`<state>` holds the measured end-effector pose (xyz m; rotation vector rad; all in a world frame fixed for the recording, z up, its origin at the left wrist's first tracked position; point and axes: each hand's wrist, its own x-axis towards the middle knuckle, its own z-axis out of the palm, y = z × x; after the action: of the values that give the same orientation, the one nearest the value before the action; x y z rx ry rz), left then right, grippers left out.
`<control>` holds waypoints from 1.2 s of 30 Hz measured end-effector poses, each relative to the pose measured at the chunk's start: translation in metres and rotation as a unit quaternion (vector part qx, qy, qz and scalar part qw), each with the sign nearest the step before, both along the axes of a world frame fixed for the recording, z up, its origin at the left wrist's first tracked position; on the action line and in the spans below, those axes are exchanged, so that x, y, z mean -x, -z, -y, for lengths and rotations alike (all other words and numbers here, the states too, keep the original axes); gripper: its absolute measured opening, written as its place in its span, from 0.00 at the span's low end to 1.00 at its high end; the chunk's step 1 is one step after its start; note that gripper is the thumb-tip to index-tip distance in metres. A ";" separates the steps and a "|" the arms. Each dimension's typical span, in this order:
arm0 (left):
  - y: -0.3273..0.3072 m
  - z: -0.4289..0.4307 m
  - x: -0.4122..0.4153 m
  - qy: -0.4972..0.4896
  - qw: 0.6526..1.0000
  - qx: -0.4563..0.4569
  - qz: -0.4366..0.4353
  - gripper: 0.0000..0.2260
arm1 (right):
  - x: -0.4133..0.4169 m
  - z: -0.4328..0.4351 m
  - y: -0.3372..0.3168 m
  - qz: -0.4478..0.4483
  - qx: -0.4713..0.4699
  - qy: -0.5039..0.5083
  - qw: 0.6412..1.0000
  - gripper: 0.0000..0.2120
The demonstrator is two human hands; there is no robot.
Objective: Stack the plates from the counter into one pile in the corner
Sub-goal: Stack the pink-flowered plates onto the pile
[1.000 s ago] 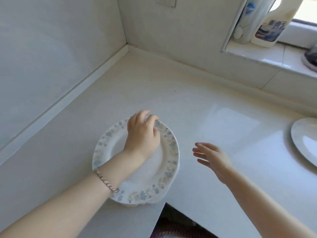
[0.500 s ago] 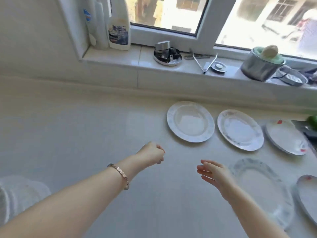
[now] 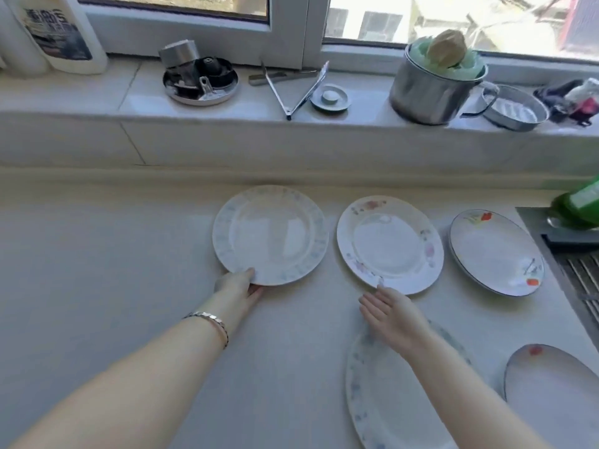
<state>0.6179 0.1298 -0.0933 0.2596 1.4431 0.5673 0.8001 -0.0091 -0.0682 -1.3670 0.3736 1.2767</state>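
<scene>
Several plates lie flat on the white counter. A blue-rimmed plate is at centre, and my left hand grips its near edge, thumb on the rim and fingers underneath. To its right lies a pink-flowered plate. My right hand hovers open just in front of it, fingertips near its rim. A red-flowered plate lies further right. Under my right forearm is a blue-patterned plate. Another plate shows at the lower right.
The windowsill behind holds a detergent bottle, a metal dish with parts, tongs, a steel pot and a strainer. A sink edge and a green bottle are at the right.
The view swung right from the corner to the row of plates. My left hand let go of the floral plate in the corner, reached over and took the blue-rimmed plate's edge. My right hand moved forward.
</scene>
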 end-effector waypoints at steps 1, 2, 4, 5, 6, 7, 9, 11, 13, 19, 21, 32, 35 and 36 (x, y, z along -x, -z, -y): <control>-0.001 -0.002 -0.001 -0.012 1.000 0.001 -0.005 0.18 | -0.004 -0.009 0.002 -0.043 -0.007 0.044 0.998 0.26; -0.003 -0.004 0.000 -0.017 1.000 -0.002 -0.009 0.18 | -0.008 -0.018 0.005 -0.072 -0.005 0.083 0.994 0.27; -0.005 -0.007 0.003 -0.019 1.000 -0.014 -0.020 0.18 | -0.014 -0.033 0.016 -0.104 0.000 0.153 0.983 0.24; -0.004 -0.009 0.005 -0.016 0.999 -0.023 -0.029 0.17 | -0.015 -0.038 0.023 -0.114 -0.004 0.183 0.976 0.22; -0.004 -0.009 0.008 -0.013 0.999 -0.033 -0.041 0.17 | -0.015 -0.042 0.029 -0.121 -0.006 0.205 0.971 0.20; -0.005 -0.009 0.011 -0.011 0.998 -0.041 -0.049 0.16 | -0.014 -0.044 0.036 -0.123 -0.009 0.220 0.968 0.17; -0.011 -0.007 0.017 -0.008 0.997 -0.049 -0.061 0.16 | -0.012 -0.048 0.041 -0.109 -0.025 0.226 0.968 0.10; -0.017 -0.004 0.027 -0.005 0.996 -0.050 -0.071 0.17 | -0.012 -0.054 0.035 -0.080 -0.031 0.231 0.969 0.09; -0.027 0.002 0.039 0.004 0.996 -0.049 -0.071 0.17 | -0.016 -0.059 0.024 -0.054 -0.021 0.228 0.972 0.08; -0.051 0.025 0.090 0.010 0.996 -0.058 -0.059 0.17 | -0.019 -0.057 -0.003 -0.029 -0.018 0.144 0.989 0.05; -0.059 0.032 0.114 0.020 0.995 -0.076 -0.061 0.15 | -0.005 -0.049 -0.013 -0.024 -0.024 0.104 0.994 0.06; -0.120 0.077 0.299 -0.006 0.982 -0.164 -0.096 0.08 | 0.182 -0.040 -0.095 -0.120 -0.185 -0.083 0.972 0.20; -0.133 0.088 0.360 -0.036 0.976 -0.186 -0.104 0.09 | 0.245 -0.048 -0.097 -0.146 -0.218 -0.124 0.957 0.47; -0.137 0.092 0.381 -0.045 0.975 -0.192 -0.105 0.09 | 0.268 -0.051 -0.097 -0.150 -0.218 -0.132 0.955 0.49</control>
<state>0.2373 0.0376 0.0440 0.5762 1.5458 0.9156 0.5322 0.0415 0.0293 -0.8667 0.1011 1.6804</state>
